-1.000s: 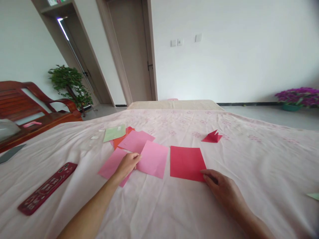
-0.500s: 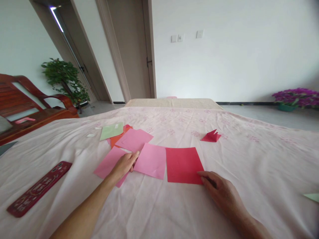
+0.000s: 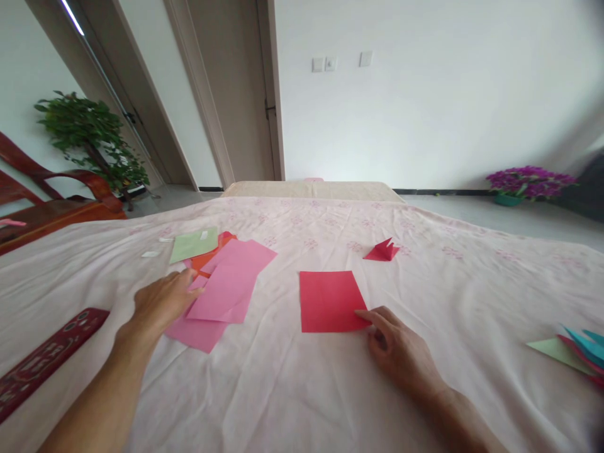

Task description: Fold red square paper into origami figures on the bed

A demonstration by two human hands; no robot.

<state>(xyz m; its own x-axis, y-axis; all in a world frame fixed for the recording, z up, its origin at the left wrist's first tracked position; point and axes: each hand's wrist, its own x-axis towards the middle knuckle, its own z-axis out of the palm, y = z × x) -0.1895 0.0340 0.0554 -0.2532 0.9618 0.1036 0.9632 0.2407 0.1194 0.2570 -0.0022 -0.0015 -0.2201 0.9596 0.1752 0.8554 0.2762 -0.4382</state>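
Note:
A square red sheet of paper (image 3: 331,301) lies in front of me on the tablecloth. My right hand (image 3: 401,349) has its fingertips at the sheet's lower right corner, with the fingers bent in. My left hand (image 3: 163,302) is over the left edge of the loose papers, its thumb and forefinger slightly apart. Beside that thumb, a pink sheet of paper (image 3: 226,292) overlaps other pink sheets (image 3: 202,335). An orange sheet (image 3: 202,261) shows partly from beneath, and a pale green piece (image 3: 194,244) sits behind it. A folded red paper shape (image 3: 383,250) stands farther back, right of centre.
A dark red remote-like panel (image 3: 51,362) with pale markings lies at the left. Several coloured folded papers (image 3: 578,352) are at the right edge. The wrinkled pale pink tablecloth (image 3: 264,390) covers the table. Behind are a wooden bench (image 3: 89,189), a leafy plant (image 3: 89,126) and purple flowers (image 3: 531,184).
My left hand has moved left, and the pink sheet that was beside the red one now lies on the pile. My right hand stays at the red sheet's corner. The view has swung right.

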